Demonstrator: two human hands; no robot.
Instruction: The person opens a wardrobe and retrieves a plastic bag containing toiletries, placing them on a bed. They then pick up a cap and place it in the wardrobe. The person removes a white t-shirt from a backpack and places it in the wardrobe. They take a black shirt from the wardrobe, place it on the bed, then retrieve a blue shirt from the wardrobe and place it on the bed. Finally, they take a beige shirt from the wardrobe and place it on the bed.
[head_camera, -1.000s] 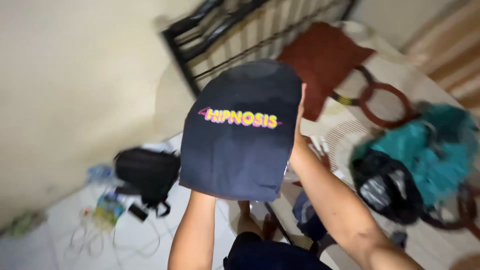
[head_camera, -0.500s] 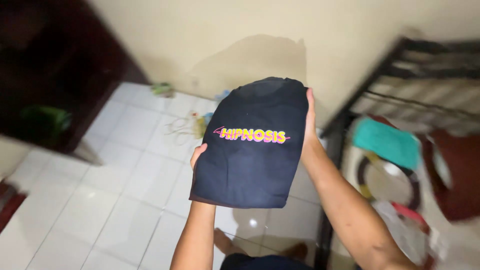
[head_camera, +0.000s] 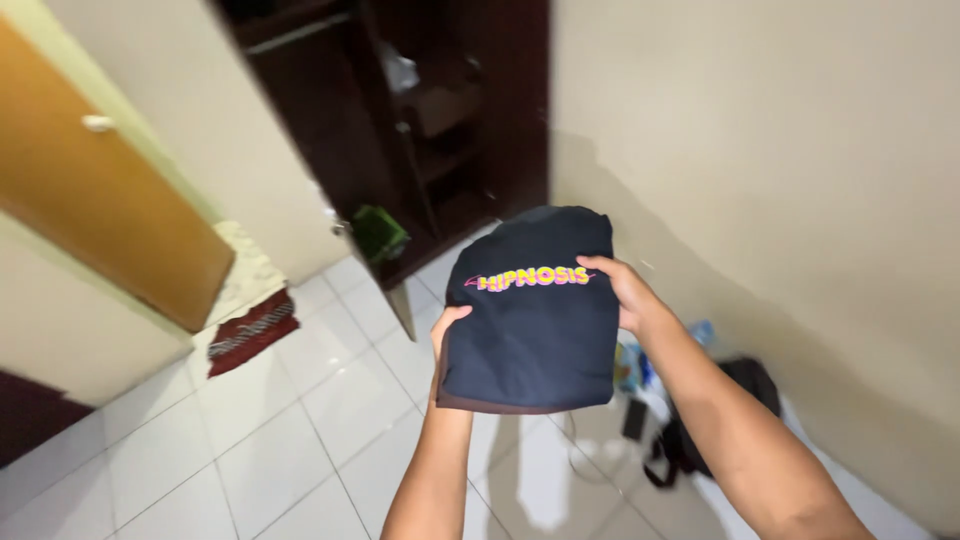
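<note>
Folded dark shirt (head_camera: 530, 320) held up between both hands: left hand (head_camera: 447, 335) grips its lower left edge, right hand (head_camera: 620, 290) clasps its right side; open wardrobe (head_camera: 430, 120) behind.

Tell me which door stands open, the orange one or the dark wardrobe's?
The dark wardrobe door stands open, showing shelves; the orange door on the left looks shut.
</note>
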